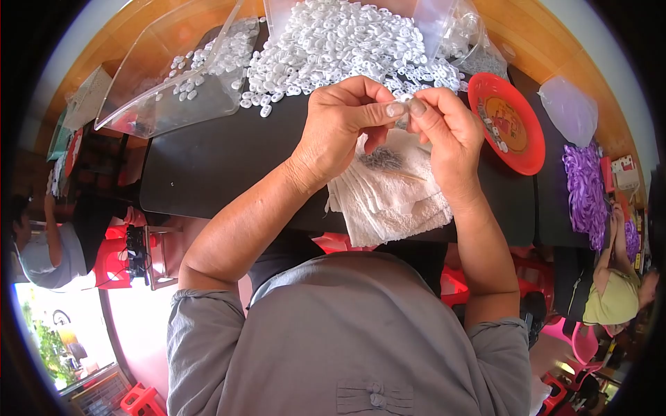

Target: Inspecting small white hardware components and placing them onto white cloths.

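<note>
My left hand (340, 121) and my right hand (447, 135) meet above the table, thumbs and fingertips pinched together. What they grip between them is too small and too covered by the fingers to name. Under them lies a folded whitish towel (399, 208), bearing a small heap of thin grey metal-looking pieces (383, 159). Just beyond my fingers spreads a big pile of small white oval plastic pieces (333, 45), each with openings in it. Close to my right hand is a red plate (528, 156) with a few small pieces along its inner left side.
A clear plastic bin (173, 114) rests at the far left with more white pieces. Clear plastic bags (479, 48) lie at the back right. Purple strips (585, 187) hang at the right, near a whitish bag (569, 107). Other people sit at both sides.
</note>
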Tool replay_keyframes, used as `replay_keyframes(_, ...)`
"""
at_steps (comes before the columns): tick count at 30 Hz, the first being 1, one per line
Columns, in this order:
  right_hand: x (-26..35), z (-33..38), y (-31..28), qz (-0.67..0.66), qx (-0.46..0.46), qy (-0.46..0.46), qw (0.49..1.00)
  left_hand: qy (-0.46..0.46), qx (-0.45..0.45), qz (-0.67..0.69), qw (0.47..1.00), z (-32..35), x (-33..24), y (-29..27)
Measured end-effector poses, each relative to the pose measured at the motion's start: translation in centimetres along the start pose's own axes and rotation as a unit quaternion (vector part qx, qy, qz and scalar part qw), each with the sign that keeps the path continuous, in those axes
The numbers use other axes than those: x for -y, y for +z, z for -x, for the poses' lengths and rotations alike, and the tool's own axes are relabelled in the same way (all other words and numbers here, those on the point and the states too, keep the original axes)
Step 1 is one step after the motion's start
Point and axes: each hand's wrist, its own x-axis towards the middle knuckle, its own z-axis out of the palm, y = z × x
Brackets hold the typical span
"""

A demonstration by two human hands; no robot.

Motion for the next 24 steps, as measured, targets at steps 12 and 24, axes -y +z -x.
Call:
replay_keyframes(12,-0.4,-0.1,-0.1,-0.002,-0.019,0.016,1.000,-0.070,0.023,-0.031,0.997,-0.3,-0.1,-0.4)
replay_keyframes(24,-0.3,-0.3,-0.2,-0.005,0.000,0.073,0.997,0.017,0.003,-0.072,0.997,-0.5,0.4,-0.5)
